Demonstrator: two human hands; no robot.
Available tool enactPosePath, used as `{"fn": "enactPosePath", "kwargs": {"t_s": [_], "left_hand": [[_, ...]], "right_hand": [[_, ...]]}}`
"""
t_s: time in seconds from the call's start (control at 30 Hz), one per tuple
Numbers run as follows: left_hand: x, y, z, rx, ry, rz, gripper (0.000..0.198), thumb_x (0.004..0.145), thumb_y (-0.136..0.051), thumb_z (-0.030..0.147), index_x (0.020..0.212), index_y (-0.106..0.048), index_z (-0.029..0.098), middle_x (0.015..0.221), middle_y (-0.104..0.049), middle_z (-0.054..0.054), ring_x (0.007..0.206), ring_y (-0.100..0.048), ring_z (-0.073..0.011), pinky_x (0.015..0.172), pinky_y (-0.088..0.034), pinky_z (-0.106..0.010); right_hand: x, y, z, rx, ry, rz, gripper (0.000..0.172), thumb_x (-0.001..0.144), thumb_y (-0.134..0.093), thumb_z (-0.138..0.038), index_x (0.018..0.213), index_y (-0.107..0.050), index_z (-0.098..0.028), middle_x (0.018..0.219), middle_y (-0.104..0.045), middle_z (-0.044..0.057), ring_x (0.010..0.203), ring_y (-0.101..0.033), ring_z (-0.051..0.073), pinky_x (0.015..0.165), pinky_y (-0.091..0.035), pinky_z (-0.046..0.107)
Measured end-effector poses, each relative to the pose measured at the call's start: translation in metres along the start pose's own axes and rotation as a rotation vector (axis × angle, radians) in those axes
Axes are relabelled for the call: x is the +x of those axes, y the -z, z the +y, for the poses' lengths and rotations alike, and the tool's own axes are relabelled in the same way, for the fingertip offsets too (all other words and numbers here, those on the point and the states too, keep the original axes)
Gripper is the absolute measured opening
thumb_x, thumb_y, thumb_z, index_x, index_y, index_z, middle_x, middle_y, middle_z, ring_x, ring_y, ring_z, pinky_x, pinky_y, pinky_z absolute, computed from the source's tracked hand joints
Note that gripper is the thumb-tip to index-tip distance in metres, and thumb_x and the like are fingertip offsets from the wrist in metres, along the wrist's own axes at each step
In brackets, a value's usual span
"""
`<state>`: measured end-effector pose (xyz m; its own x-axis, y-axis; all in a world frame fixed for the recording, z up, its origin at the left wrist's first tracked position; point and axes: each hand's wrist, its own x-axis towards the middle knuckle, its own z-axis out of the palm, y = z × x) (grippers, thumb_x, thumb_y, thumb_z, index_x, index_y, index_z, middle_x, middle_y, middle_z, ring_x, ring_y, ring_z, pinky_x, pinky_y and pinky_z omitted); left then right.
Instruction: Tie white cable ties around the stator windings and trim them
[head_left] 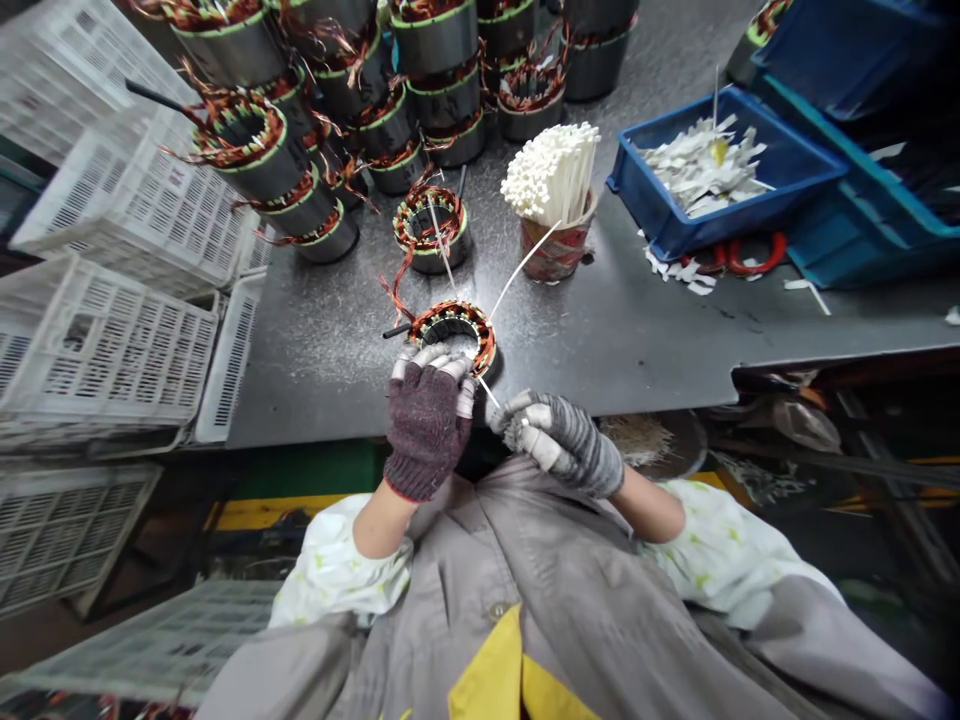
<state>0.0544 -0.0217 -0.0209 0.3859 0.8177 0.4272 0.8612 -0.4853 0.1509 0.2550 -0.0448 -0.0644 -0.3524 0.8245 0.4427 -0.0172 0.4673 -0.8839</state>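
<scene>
A motor stator [487, 345] with copper windings and a pale green rim lies near the table's front edge. My left hand [427, 425], in a dark maroon glove with white-wrapped fingertips, grips its near left rim. A thin white tie [517, 268] rises from the stator's right side. Another short white length leaves the near rim and runs to my right hand [566, 442]. That hand, in a grey striped glove, is pinched closed on it. Copper leads and a black sleeve [396, 331] stick out at the stator's left.
A second stator [431, 258] stands just behind. Farther back are stacked stators [442, 105]. A cup [559, 250] holds a bundle of white ties [559, 170]. At right, a blue tray [795, 190] contains white scraps, with red-handled scissors [757, 255] beside it. White crates [112, 340] line the left.
</scene>
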Motion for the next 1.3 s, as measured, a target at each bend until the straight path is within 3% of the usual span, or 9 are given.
{"fn": "enactPosePath", "kwargs": {"t_s": [0.1, 0.2, 0.3, 0.4, 0.47, 0.7, 1.03, 1.2, 1.3], "left_hand": [[0.0, 0.001, 0.004, -0.018, 0.008, 0.059, 0.021, 0.1, -0.053, 0.021, 0.117, -0.065, 0.018, 0.116, -0.075, -0.009, 0.126, -0.064, -0.0254, 0.119, -0.037, -0.049], [0.0, 0.0, 0.009, -0.054, 0.127, 0.154, 0.028, 0.1, -0.056, 0.024, 0.126, -0.062, 0.017, 0.123, -0.074, -0.011, 0.124, -0.065, -0.0253, 0.116, -0.041, -0.046], [0.002, -0.001, 0.011, -0.11, 0.193, 0.211, 0.029, 0.098, -0.061, 0.028, 0.126, -0.064, 0.019, 0.12, -0.075, -0.01, 0.119, -0.066, -0.0246, 0.11, -0.045, -0.043], [0.005, -0.001, 0.01, -0.14, 0.086, 0.208, 0.016, 0.099, -0.059, 0.023, 0.111, -0.069, 0.021, 0.109, -0.078, -0.006, 0.113, -0.069, -0.0225, 0.109, -0.044, -0.043], [0.005, -0.001, 0.009, -0.116, 0.038, 0.203, 0.017, 0.098, -0.058, 0.021, 0.111, -0.069, 0.021, 0.108, -0.078, -0.006, 0.114, -0.068, -0.0229, 0.108, -0.044, -0.044], [0.001, 0.002, 0.006, -0.086, 0.011, 0.106, 0.029, 0.096, -0.056, 0.024, 0.121, -0.07, 0.023, 0.112, -0.077, -0.008, 0.118, -0.066, -0.025, 0.111, -0.038, -0.048], [0.0, 0.004, 0.006, -0.076, -0.022, 0.095, 0.027, 0.097, -0.056, 0.024, 0.12, -0.069, 0.021, 0.112, -0.078, -0.007, 0.118, -0.067, -0.0247, 0.111, -0.039, -0.047], [-0.001, 0.007, 0.004, -0.117, -0.067, 0.083, 0.027, 0.096, -0.059, 0.025, 0.121, -0.069, 0.022, 0.115, -0.078, -0.005, 0.12, -0.066, -0.0238, 0.114, -0.039, -0.047], [0.001, 0.007, 0.005, -0.103, -0.044, 0.048, 0.027, 0.097, -0.057, 0.028, 0.12, -0.07, 0.023, 0.119, -0.077, -0.006, 0.122, -0.065, -0.0258, 0.11, -0.039, -0.048]], "right_hand": [[0.016, -0.007, 0.012, 0.01, -0.015, 0.048, 0.029, 0.105, -0.048, -0.035, 0.101, -0.074, -0.021, 0.109, -0.075, 0.008, 0.096, -0.073, 0.017, 0.09, -0.06, 0.031], [0.021, -0.012, 0.014, 0.014, -0.088, 0.181, 0.029, 0.101, -0.056, -0.043, 0.099, -0.077, -0.024, 0.109, -0.076, 0.007, 0.101, -0.073, 0.019, 0.093, -0.06, 0.035], [0.022, -0.015, 0.009, 0.191, -0.307, 0.325, 0.027, 0.095, -0.066, -0.049, 0.098, -0.076, -0.024, 0.089, -0.076, 0.004, 0.074, -0.071, 0.016, 0.069, -0.062, 0.03], [0.026, -0.017, 0.004, 0.419, -0.523, 0.398, 0.035, 0.079, -0.082, -0.054, 0.091, -0.07, -0.023, 0.071, -0.071, -0.002, 0.053, -0.062, 0.013, 0.05, -0.055, 0.026], [0.031, -0.017, 0.002, 0.48, -0.57, 0.397, 0.04, 0.072, -0.086, -0.055, 0.085, -0.066, -0.023, 0.064, -0.067, -0.004, 0.049, -0.059, 0.013, 0.045, -0.052, 0.025], [0.04, -0.011, 0.004, 0.174, -0.469, 0.305, 0.021, 0.079, -0.077, -0.043, 0.08, -0.07, -0.023, 0.073, -0.073, 0.0, 0.063, -0.064, 0.015, 0.06, -0.057, 0.028], [0.042, -0.007, 0.012, -0.017, -0.356, 0.282, 0.02, 0.085, -0.072, -0.042, 0.08, -0.07, -0.023, 0.072, -0.073, 0.001, 0.062, -0.063, 0.016, 0.062, -0.056, 0.03], [0.045, 0.0, 0.019, -0.329, -0.128, 0.172, 0.02, 0.091, -0.065, -0.041, 0.087, -0.075, -0.024, 0.082, -0.074, 0.005, 0.075, -0.066, 0.02, 0.073, -0.054, 0.035], [0.05, 0.003, 0.01, -0.514, -0.041, 0.127, 0.025, 0.092, -0.064, -0.043, 0.08, -0.074, -0.023, 0.078, -0.069, 0.007, 0.073, -0.061, 0.021, 0.074, -0.052, 0.037]]}}
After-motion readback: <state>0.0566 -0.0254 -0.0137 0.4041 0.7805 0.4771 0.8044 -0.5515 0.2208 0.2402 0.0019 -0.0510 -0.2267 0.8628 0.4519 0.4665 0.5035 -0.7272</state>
